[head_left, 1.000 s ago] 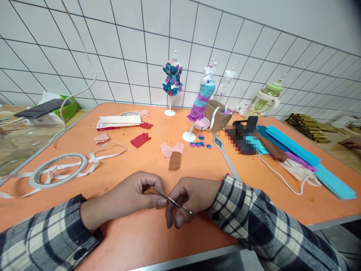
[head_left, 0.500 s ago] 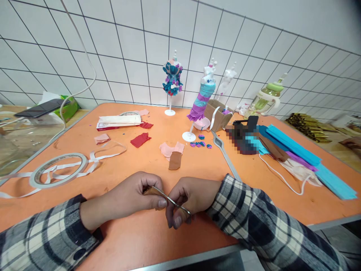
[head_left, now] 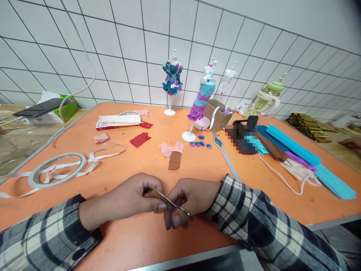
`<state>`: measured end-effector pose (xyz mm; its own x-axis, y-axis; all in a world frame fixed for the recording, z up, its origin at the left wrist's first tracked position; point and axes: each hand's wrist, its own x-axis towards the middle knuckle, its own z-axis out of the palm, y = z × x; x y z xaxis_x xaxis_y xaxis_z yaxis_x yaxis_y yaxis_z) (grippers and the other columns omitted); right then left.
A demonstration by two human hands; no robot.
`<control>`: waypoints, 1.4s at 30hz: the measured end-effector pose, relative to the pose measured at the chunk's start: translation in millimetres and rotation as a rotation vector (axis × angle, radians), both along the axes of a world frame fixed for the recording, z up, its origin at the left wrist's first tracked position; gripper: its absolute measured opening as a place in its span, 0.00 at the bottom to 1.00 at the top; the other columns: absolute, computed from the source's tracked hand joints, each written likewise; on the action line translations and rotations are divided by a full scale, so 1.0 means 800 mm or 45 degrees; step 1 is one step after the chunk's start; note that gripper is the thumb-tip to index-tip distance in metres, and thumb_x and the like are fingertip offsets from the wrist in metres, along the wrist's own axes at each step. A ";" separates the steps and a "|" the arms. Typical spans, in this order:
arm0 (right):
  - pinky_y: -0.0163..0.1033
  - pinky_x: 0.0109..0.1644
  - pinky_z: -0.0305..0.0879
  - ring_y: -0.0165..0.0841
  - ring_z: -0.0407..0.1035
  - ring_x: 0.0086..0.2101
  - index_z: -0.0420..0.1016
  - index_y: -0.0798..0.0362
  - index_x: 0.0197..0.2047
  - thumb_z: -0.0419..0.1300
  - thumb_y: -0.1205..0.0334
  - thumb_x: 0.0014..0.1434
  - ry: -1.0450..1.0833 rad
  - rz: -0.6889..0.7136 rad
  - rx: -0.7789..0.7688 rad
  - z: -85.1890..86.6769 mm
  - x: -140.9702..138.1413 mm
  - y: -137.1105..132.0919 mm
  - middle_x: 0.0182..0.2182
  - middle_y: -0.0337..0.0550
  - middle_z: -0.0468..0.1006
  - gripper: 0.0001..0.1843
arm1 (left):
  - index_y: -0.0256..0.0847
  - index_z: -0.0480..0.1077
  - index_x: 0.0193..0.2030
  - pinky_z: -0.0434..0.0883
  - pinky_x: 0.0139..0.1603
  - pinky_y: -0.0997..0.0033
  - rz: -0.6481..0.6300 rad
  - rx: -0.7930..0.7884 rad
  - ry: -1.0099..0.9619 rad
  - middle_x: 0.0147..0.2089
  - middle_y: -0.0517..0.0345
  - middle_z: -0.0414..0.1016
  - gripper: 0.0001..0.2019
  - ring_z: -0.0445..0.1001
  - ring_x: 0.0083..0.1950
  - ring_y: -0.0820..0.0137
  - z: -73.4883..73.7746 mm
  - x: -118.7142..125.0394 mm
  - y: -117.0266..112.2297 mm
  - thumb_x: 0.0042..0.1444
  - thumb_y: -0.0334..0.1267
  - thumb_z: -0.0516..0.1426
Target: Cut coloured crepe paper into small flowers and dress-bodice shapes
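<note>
My left hand (head_left: 143, 195) pinches a small piece of brown crepe paper (head_left: 150, 193), mostly covered by the fingers. My right hand (head_left: 184, 203) grips a pair of scissors (head_left: 172, 203), its fingers at the handles. The blades lie across the brown paper beside my left thumb. Just beyond my hands, a brown paper piece (head_left: 175, 160) overlaps a pale pink paper piece (head_left: 169, 149) on the orange table (head_left: 135, 241). Several small purple and teal paper pieces (head_left: 200, 144) lie further back.
Small dress forms stand at the back, one in teal ruffles (head_left: 172, 79) and one in blue and purple wraps (head_left: 203, 96). A tape roll (head_left: 34, 177) lies left, red paper (head_left: 140, 139) near the middle. Folded blue crepe paper (head_left: 293, 145) and a bottle (head_left: 265, 98) are right.
My right hand and the scissors have shifted very slightly toward my left hand, and the right fingers have curled a little closer. Nothing else on the table has moved.
</note>
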<state>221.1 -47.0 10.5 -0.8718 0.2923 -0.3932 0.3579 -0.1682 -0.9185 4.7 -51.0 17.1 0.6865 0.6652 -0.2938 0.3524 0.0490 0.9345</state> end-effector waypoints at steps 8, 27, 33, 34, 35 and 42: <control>0.27 0.26 0.62 0.25 0.70 0.26 0.79 0.59 0.39 0.70 0.39 0.46 -0.026 -0.019 -0.025 -0.002 -0.002 0.000 0.27 0.38 0.74 0.30 | 0.39 0.69 0.24 0.63 0.27 0.78 0.006 -0.010 -0.002 0.23 0.65 0.71 0.11 0.66 0.26 0.75 0.002 0.003 0.000 0.48 0.41 0.65; 0.29 0.27 0.58 0.23 0.62 0.23 0.74 0.58 0.29 0.74 0.44 0.40 0.231 -0.567 0.163 0.001 -0.005 0.003 0.22 0.34 0.70 0.26 | 0.38 0.73 0.28 0.62 0.29 0.75 0.222 0.096 -0.112 0.24 0.63 0.69 0.16 0.63 0.26 0.73 -0.004 -0.004 0.008 0.54 0.50 0.62; 0.30 0.27 0.58 0.23 0.63 0.21 0.76 0.56 0.46 0.75 0.49 0.40 0.124 -0.835 0.240 -0.004 -0.015 0.009 0.20 0.31 0.71 0.32 | 0.37 0.72 0.30 0.59 0.26 0.75 0.430 -0.122 -0.377 0.24 0.62 0.68 0.20 0.61 0.25 0.74 -0.014 -0.008 0.009 0.55 0.54 0.63; 0.30 0.26 0.59 0.24 0.63 0.21 0.77 0.57 0.43 0.75 0.49 0.41 0.095 -0.821 0.220 -0.006 -0.016 0.009 0.20 0.32 0.72 0.29 | 0.37 0.73 0.30 0.58 0.26 0.75 0.415 -0.126 -0.391 0.24 0.62 0.68 0.19 0.61 0.25 0.75 -0.015 -0.007 0.008 0.55 0.54 0.63; 0.30 0.25 0.58 0.23 0.63 0.20 0.77 0.57 0.39 0.74 0.48 0.42 0.077 -0.832 0.218 -0.007 -0.016 0.010 0.20 0.33 0.72 0.27 | 0.37 0.73 0.30 0.58 0.26 0.75 0.409 -0.122 -0.404 0.24 0.62 0.69 0.19 0.61 0.26 0.75 -0.015 -0.007 0.008 0.56 0.54 0.63; 0.31 0.24 0.63 0.25 0.66 0.19 0.77 0.59 0.43 0.71 0.43 0.46 0.092 -0.885 0.206 -0.002 -0.005 0.016 0.21 0.37 0.74 0.30 | 0.38 0.75 0.31 0.63 0.30 0.73 0.469 -0.141 -0.437 0.27 0.60 0.72 0.17 0.66 0.29 0.73 -0.009 -0.003 0.008 0.55 0.52 0.64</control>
